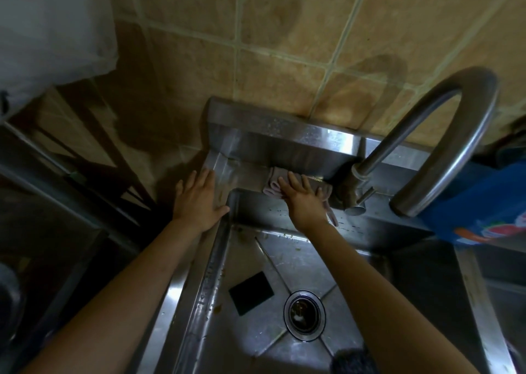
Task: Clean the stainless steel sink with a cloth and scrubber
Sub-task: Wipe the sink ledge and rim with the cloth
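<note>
- my right hand (303,200) lies flat on the cloth (296,187), fingers straight and spread, pressing it onto the back ledge of the sink (287,259), right where the ledge meets the low steel backsplash (284,134).
- the cloth is pale pinkish grey and bunched in folds; part of it sticks out to the left of my fingers, and a thin strip of it hangs over the ledge edge toward the basin on the right side of my wrist.
- my left hand (197,200) is open too, palm down on the left rim of the sink at the back left corner, fingers straight, thumb reaching toward the basin edge. it holds nothing.
- the scrubber (251,292), a dark flat square pad, lies on the basin floor, left of the drain (304,314) and apart from both hands.
- the basin floor is wet, with small brown specks near the back wall and along the left side.
- the curved tap (455,134) rises from the ledge just to the right of the cloth and arches over to the right.
- a blue packet (481,211) sits at the right, behind the tap.
- the wall behind is tan tile (284,46).
</note>
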### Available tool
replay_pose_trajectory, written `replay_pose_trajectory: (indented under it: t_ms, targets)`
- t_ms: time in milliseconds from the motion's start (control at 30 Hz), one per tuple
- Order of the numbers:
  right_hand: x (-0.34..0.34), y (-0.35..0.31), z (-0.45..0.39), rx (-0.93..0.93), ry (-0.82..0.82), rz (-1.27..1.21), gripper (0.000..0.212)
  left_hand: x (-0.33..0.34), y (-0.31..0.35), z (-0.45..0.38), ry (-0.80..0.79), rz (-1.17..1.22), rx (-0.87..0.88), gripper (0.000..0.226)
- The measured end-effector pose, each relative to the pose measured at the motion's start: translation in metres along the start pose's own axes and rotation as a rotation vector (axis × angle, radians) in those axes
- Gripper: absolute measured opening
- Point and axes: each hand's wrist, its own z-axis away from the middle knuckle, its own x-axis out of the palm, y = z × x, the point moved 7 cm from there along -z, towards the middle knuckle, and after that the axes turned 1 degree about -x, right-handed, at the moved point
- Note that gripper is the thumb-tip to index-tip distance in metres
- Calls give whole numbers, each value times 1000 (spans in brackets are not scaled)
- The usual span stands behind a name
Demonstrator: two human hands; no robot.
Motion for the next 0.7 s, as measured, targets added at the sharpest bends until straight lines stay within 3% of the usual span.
replay_pose_trajectory:
  t_ms: [67, 233, 367, 533, 700]
  targets:
    - [-4, 11, 4, -12, 0, 38, 56, 1, 0, 0, 3, -8, 5, 90]
    - [-7, 32, 21, 168, 108, 126, 71, 4, 0, -1, 25, -4, 3, 90]
    - [-5, 22, 8, 236, 84, 47, 68, 4, -1, -2, 20, -19, 14, 91]
    - [-7, 29, 5, 148, 61, 54, 69, 3, 1, -2, 18, -16, 8, 91]
    - [-2, 28, 20, 284, 73, -61, 58, 0, 4, -2, 20, -19, 1, 91]
